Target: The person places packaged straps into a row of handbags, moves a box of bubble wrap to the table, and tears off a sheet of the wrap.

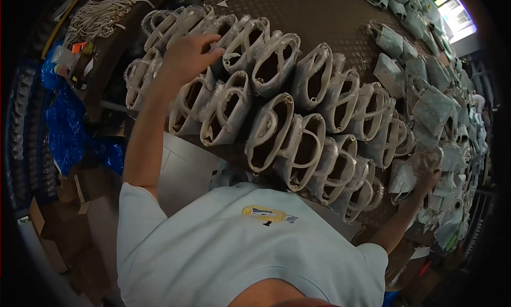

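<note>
My left hand (194,54) is over the left end of the rows of handbags, its thumb and fingers apart and nothing seen between them. Close under it are pale handbags (236,110) with looped handles, standing upright in clear plastic with their tops gaping. My right hand (429,171) reaches out to the right, among pale green quilted bags (435,113). A pale loop shows beside its fingers, but the hand is dim and blurred, and I cannot make out whether it grips anything.
The handbags stand in two long rows along the near edge of a brown patterned table (314,14). A heap of pale straps (101,14) lies at the far left, above blue plastic sheeting (72,131). Opened cardboard boxes (53,238) are on the floor at left.
</note>
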The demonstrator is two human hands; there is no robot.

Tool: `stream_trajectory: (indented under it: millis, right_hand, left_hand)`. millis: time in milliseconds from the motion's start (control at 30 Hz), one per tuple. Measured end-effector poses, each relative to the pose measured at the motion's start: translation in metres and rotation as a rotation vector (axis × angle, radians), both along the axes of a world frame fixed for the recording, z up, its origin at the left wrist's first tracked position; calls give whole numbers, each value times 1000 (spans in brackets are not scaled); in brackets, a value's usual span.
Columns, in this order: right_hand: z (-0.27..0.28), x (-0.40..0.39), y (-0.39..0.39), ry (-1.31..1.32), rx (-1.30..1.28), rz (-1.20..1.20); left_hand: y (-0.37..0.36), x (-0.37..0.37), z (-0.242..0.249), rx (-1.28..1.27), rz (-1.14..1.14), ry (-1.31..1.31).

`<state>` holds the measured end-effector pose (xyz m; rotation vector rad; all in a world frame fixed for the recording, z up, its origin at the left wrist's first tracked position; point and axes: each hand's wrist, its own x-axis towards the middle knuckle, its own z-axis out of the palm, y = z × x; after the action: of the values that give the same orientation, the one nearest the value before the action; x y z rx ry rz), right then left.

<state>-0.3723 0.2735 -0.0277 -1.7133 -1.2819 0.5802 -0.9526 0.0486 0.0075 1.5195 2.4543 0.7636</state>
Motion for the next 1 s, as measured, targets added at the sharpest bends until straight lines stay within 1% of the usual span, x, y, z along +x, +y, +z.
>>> stream_trajectory:
  millis: [33,67,100,133,167,233,267,300,333,367,433,467,533,567,633,667,700,733,767,833,867,933,967,1000]
  right_hand:
    - [34,-32,-23,20,37,18]
    - [61,-71,-41,72,141,34]
    - [77,-100,-49,118,250,53]
    - [84,-117,-52,256,99,158]
    - [90,-135,-52,393,-50,262]
    - [92,-224,-72,315,-143,449]
    - [91,-271,-86,441,-274,577]
    - [77,-308,-92,509,-313,774]
    - [61,-335,-90,682,-510,797]
    - [47,-371,-96,807,-639,750]
    - [25,-415,-100,744,-770,762]
    - [11,-425,-91,748,-762,748]
    - [-17,-437,-75,852,-729,506]
    - [-23,-436,-73,849,-724,502]
    - [-27,-433,-65,754,-488,297]
    - [-35,-433,-58,751,-485,300]
    - [-40,-435,-55,579,-368,266]
    - [-45,-435,-54,409,-253,227]
    - [-49,-433,-54,415,-251,221]
    - [-41,-444,-65,-245,-176,399]
    - [-43,-450,-63,-242,-175,393]
    - [-55,-464,-59,-724,-314,610]
    - [-66,-471,-49,-792,-404,665]
    - [-76,-473,-40,-783,-403,660]
  left_hand:
    - [11,-8,-1,-8,-103,70]
    - [26,-15,-9,14,-161,37]
    - [44,-20,-14,-91,-240,14]
    - [61,-21,-19,-195,-322,-8]
    - [74,-20,-31,-217,-375,33]
    - [98,-16,-46,-217,-450,72]
    - [110,-13,-48,-368,-469,87]
    - [116,-13,-52,-523,-488,105]
    - [120,-14,-57,-514,-516,104]
    - [123,-15,-65,-523,-497,-60]
    - [130,-20,-84,-516,-430,-379]
    - [134,-23,-97,-490,-372,-556]
    - [142,-29,-120,-416,-253,-873]
    - [147,-32,-129,-406,-235,-903]
    - [142,-30,-114,-481,-272,-687]
    - [141,-29,-108,-479,-251,-731]
    - [142,-31,-110,-479,-253,-731]
    - [143,-31,-114,-493,-252,-817]
    - [146,-33,-116,-505,-253,-897]
    - [148,-35,-116,-517,-276,-895]
    - [149,-35,-116,-529,-290,-906]
    - [147,-32,-120,-536,-286,-871]
    - [149,-33,-120,-524,-279,-836]
    - [148,-33,-118,-527,-282,-827]
